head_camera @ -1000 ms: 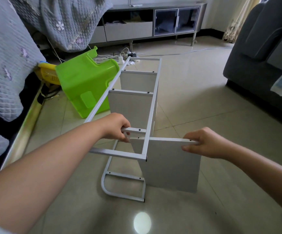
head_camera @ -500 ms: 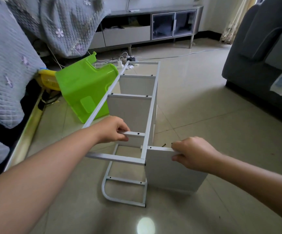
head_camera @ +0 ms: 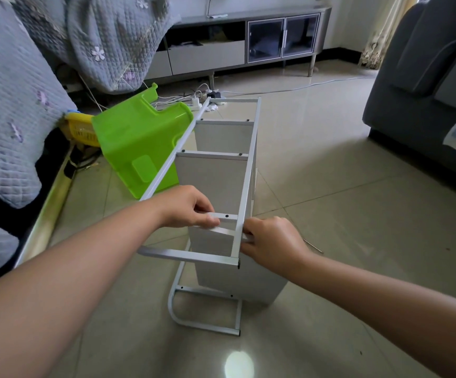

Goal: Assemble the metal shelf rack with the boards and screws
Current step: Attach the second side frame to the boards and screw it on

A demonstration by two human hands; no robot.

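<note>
Gripping a crossbar (head_camera: pixel 228 216) of the rack (head_camera: pixel 244 184) lying on the floor, left hand (head_camera: pixel 187 207) steadies it while right hand (head_camera: pixel 271 241) fingers clamp the loose board (head_camera: pixel 221 257), which may jam if skewed

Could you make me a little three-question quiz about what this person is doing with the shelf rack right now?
1. True or false: the metal rack stands upright against the wall.
2. Which hand grips the crossbar with the screw hole?
A. left hand
B. right hand
C. neither
3. Fill in: the right hand holds the top edge of the loose ____ at the rack's near end.

Key
1. False. It lies on its side on the floor, beside a green plastic stool.
2. A.
3. board. Two other boards already sit between the rails farther along.
</note>
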